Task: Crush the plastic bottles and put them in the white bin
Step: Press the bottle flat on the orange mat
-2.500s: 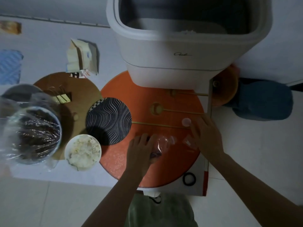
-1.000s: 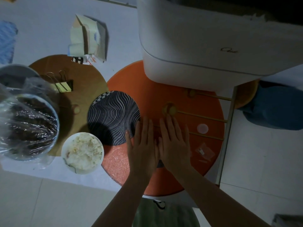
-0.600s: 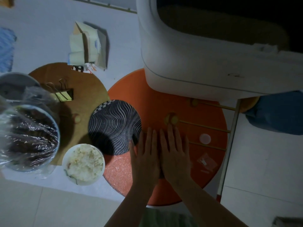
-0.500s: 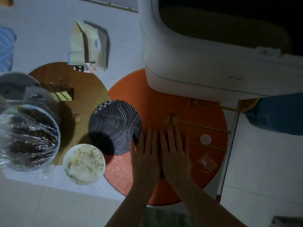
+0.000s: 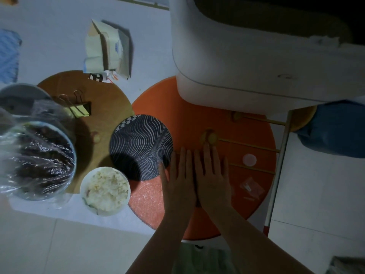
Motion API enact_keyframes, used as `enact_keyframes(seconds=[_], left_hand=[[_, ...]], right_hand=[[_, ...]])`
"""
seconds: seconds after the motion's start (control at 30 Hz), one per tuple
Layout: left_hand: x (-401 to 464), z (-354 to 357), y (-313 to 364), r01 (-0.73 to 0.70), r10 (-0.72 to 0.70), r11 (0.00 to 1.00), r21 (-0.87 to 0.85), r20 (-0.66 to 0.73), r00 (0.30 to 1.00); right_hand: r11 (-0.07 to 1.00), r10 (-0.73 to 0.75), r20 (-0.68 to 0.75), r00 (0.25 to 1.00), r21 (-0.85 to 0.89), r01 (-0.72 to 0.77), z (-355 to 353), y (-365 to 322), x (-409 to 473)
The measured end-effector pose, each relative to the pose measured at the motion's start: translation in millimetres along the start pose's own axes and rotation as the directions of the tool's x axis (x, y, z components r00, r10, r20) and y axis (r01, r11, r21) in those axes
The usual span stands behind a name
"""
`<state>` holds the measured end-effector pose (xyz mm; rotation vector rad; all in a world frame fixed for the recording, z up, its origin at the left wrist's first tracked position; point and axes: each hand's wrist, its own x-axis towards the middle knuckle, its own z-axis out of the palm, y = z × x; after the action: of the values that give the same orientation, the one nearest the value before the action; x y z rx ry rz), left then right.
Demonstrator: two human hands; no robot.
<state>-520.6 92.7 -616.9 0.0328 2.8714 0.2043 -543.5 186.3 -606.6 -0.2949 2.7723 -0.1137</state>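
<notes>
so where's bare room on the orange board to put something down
Bare orange lies between the patterned plate and the white bin, and along the near edge below the right hand. It is crowded by the cap and wrapper.

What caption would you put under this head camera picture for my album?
Left hand and right hand press flat, side by side, on the orange table beside the white bin.

No legible text anywhere. White bin (image 5: 246,62) had a faint mark on its front wall, too blurred to read. Packaging (image 5: 107,51) near the bench's far edge showed blue and red print, unreadable.
</notes>
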Motion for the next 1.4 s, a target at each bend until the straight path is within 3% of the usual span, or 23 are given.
enact_keyframes(seconds=[0.23, 0.4, 0.53, 0.73, 0.87, 1.4], left_hand=[[-3, -8, -1, -0.013, 0.014, 0.996, -0.083, 0.001, 1.000], [-10, -21, -9, -0.085, 0.050, 0.947, -0.309, -0.118, 0.992], [-22, -22, -23, -0.030, 0.029, 0.982, -0.188, -0.007, 1.000], [-23, -17, -19, 0.038, -0.033, 0.996, -0.081, 0.059, 0.998], [-23, -15, -18, 0.070, -0.068, 0.997, -0.022, 0.062, 0.996], [-16, -6, -20, 0.098, -0.089, 0.994, -0.055, 0.154, 0.984]], right_hand=[[1.000, -0.004, -0.005, 1.000, 0.029, 0.004, -4, 0, -5], [0.999, 0.013, -0.016, 1.000, 0.053, -0.012, -6, 1, -5], [0.999, -0.005, 0.038, 0.999, 0.036, 0.004, -5, 2, -7], [0.993, -0.006, -0.114, 0.993, 0.120, 0.020, -20, -10, -9], [0.991, -0.063, -0.094, 0.994, 0.113, 0.074, -16, -18, 4], [1.000, 0.005, -0.018, 1.000, 0.012, -0.005, -4, -19, 13]])
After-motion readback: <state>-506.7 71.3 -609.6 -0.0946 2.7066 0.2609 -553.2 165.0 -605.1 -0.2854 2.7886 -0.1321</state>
